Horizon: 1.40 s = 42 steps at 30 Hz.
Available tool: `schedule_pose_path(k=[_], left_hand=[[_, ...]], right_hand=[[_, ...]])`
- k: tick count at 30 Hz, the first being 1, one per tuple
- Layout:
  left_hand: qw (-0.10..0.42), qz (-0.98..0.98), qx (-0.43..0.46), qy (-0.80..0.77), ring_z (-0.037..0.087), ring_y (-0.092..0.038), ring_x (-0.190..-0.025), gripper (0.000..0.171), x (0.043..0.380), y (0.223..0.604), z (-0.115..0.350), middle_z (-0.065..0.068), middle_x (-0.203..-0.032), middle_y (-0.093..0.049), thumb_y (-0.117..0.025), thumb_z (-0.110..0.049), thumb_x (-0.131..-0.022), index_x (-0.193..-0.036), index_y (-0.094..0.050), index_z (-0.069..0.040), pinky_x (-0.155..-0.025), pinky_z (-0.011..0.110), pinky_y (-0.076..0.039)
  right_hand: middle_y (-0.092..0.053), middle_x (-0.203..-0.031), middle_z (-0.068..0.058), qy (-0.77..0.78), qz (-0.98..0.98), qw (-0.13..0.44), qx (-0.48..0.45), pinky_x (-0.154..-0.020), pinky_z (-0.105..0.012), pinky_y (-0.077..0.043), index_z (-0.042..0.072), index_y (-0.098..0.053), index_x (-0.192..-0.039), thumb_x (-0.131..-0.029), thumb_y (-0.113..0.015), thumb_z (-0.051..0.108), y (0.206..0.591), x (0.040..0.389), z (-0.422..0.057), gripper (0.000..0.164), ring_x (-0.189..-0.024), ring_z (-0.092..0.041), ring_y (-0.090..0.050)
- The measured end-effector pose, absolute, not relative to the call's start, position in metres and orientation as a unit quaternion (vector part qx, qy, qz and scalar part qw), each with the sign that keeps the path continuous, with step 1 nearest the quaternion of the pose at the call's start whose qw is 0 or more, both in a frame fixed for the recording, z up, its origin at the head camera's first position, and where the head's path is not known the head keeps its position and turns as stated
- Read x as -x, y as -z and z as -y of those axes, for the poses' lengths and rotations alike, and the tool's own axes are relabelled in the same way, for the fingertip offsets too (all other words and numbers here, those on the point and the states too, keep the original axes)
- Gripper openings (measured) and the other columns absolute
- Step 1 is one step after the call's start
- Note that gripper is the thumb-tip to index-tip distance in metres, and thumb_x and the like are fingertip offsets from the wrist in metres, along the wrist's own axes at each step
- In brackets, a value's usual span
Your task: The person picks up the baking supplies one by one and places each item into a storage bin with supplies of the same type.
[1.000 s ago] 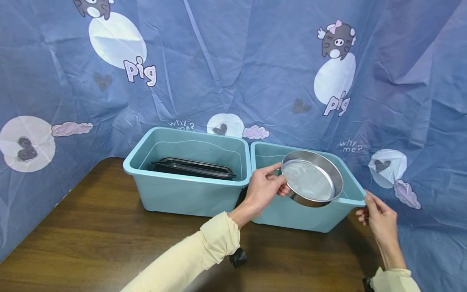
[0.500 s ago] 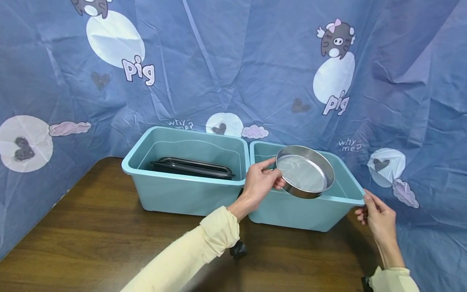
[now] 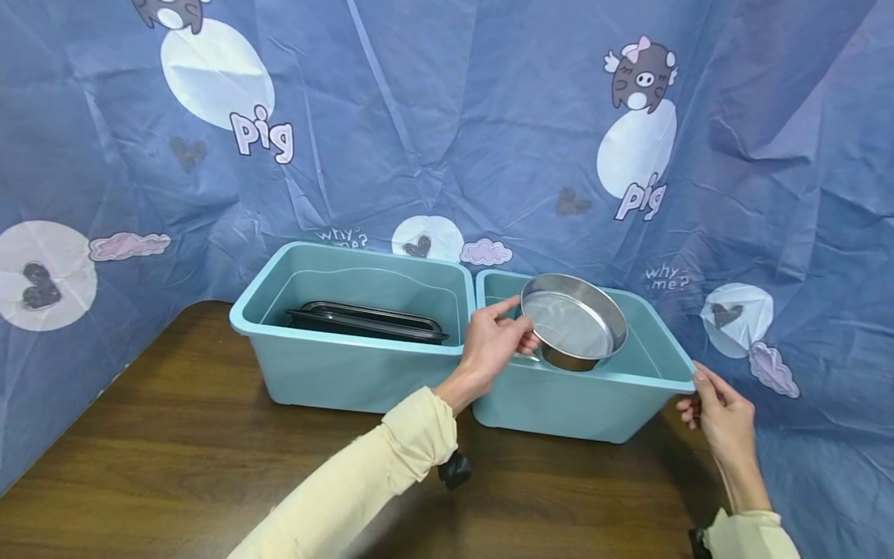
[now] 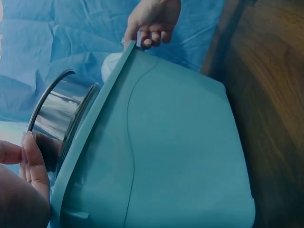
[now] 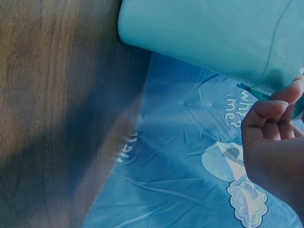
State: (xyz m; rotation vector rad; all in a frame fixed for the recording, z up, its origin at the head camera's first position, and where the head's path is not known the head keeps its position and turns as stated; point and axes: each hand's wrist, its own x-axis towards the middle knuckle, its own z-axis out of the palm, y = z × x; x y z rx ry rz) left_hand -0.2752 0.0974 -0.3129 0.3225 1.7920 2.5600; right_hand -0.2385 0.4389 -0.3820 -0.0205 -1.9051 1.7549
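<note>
My left hand [image 3: 493, 341] pinches the near-left rim of a round metal sieve [image 3: 576, 322], thumb inside and fingers outside. Its fine mesh faces up, and it hangs tilted over the opening of the right teal bin [image 3: 559, 407]. In the left wrist view the sieve [image 4: 61, 114] shows its shiny side wall just beyond the bin's rim. At the near-right corner of that bin, my right hand [image 3: 725, 415] grips the rim between thumb and fingers. The right wrist view has this hand [image 5: 273, 135] on the bin's edge, its contact partly cut off.
A second teal bin [image 3: 356, 376] stands close on the left, with black trays [image 3: 366, 322] leaning inside. Both bins rest on a brown wooden table [image 3: 174, 450]. Behind them hangs a blue printed cloth [image 3: 419, 116].
My left hand has carried the sieve slightly left and away from me, so it now sits further over the right bin's opening. My right hand stays on the rim.
</note>
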Motion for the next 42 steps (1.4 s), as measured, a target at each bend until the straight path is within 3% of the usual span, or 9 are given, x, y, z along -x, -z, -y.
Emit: schedule_pose_path(k=[6,13,14,17,21,23,29,36,42], left_hand=[[-0.003,-0.575,-0.095,-0.813,0.008,-0.065,-0.057,0.059,0.281,0.311,-0.096,0.005,-0.068,-0.068,-0.056,0.007,-0.088,-0.147,-0.051,0.006,-0.062,0.024,-0.059],[-0.012,-0.586,-0.085,-0.805,0.008,-0.065,-0.057,0.059,0.285,0.306,-0.095,0.007,-0.070,-0.070,-0.058,0.007,-0.088,-0.147,-0.052,0.005,-0.066,0.028,-0.061],[-0.012,-0.589,-0.084,-0.804,0.008,-0.066,-0.057,0.059,0.285,0.305,-0.095,0.007,-0.070,-0.071,-0.058,0.007,-0.088,-0.147,-0.052,0.004,-0.066,0.028,-0.061],[-0.011,-0.592,-0.083,-0.801,0.008,-0.066,-0.057,0.059,0.286,0.303,-0.095,0.007,-0.070,-0.071,-0.058,0.006,-0.089,-0.148,-0.052,0.003,-0.066,0.028,-0.061],[-0.014,-0.597,-0.084,-0.798,0.008,-0.066,-0.057,0.059,0.288,0.300,-0.096,0.008,-0.070,-0.072,-0.057,0.006,-0.089,-0.148,-0.053,0.002,-0.066,0.027,-0.061],[-0.017,-0.603,-0.083,-0.793,0.008,-0.066,-0.057,0.059,0.290,0.299,-0.096,0.008,-0.071,-0.072,-0.058,0.005,-0.089,-0.148,-0.053,0.002,-0.066,0.027,-0.061],[-0.022,-0.631,-0.079,-0.772,0.010,-0.068,-0.059,0.059,0.295,0.296,-0.099,0.008,-0.072,-0.073,-0.057,0.004,-0.090,-0.149,-0.052,0.001,-0.067,0.027,-0.061],[0.029,-0.651,-0.096,-0.752,0.017,-0.074,-0.067,0.049,0.303,0.295,-0.095,0.018,-0.084,-0.076,-0.054,0.003,-0.098,-0.147,-0.053,0.004,-0.071,0.031,-0.062],[0.055,-0.642,-0.121,-0.755,0.015,-0.073,-0.067,0.045,0.302,0.294,-0.086,0.023,-0.090,-0.075,-0.051,0.000,-0.101,-0.145,-0.054,0.004,-0.072,0.030,-0.061]], right_hand=[[-0.069,-0.064,-0.009,-0.658,0.704,0.266,-0.032,-0.038,-0.022,-0.046,0.009,-0.071,-0.134,-0.105,-0.064,0.024,0.437,0.282,-0.503,0.033,-0.045,-0.013,-0.063],[-0.071,-0.064,-0.003,-0.640,0.719,0.271,-0.014,-0.037,-0.021,-0.046,0.016,-0.068,-0.140,-0.104,-0.065,0.028,0.473,0.313,-0.544,0.037,-0.045,-0.011,-0.064],[-0.070,-0.064,-0.006,-0.655,0.708,0.262,-0.023,-0.038,-0.021,-0.045,0.011,-0.066,-0.140,-0.105,-0.064,0.023,0.463,0.305,-0.535,0.037,-0.046,-0.012,-0.064],[-0.069,-0.063,-0.006,-0.656,0.706,0.266,-0.011,-0.037,-0.021,-0.046,0.012,-0.070,-0.135,-0.105,-0.063,0.023,0.452,0.297,-0.520,0.032,-0.045,-0.010,-0.063],[-0.066,-0.057,-0.001,-0.655,0.706,0.266,0.046,-0.039,-0.017,-0.044,0.031,-0.079,-0.109,-0.106,-0.061,0.020,0.400,0.258,-0.459,0.021,-0.043,-0.007,-0.059],[-0.064,-0.055,0.000,-0.658,0.704,0.258,0.070,-0.040,-0.016,-0.043,0.039,-0.076,-0.099,-0.107,-0.058,0.015,0.369,0.235,-0.424,0.032,-0.042,-0.006,-0.057],[-0.063,-0.055,0.001,-0.655,0.706,0.260,0.070,-0.040,-0.016,-0.043,0.039,-0.075,-0.098,-0.107,-0.058,0.015,0.370,0.234,-0.421,0.031,-0.042,-0.005,-0.056],[-0.064,-0.055,0.001,-0.658,0.703,0.262,0.063,-0.040,-0.016,-0.042,0.038,-0.076,-0.098,-0.107,-0.056,0.012,0.372,0.234,-0.422,0.034,-0.042,-0.006,-0.056],[-0.066,-0.059,-0.001,-0.646,0.709,0.282,-0.018,-0.039,-0.019,-0.043,0.027,-0.078,-0.115,-0.105,-0.064,0.023,0.392,0.245,-0.448,0.018,-0.044,-0.007,-0.059]])
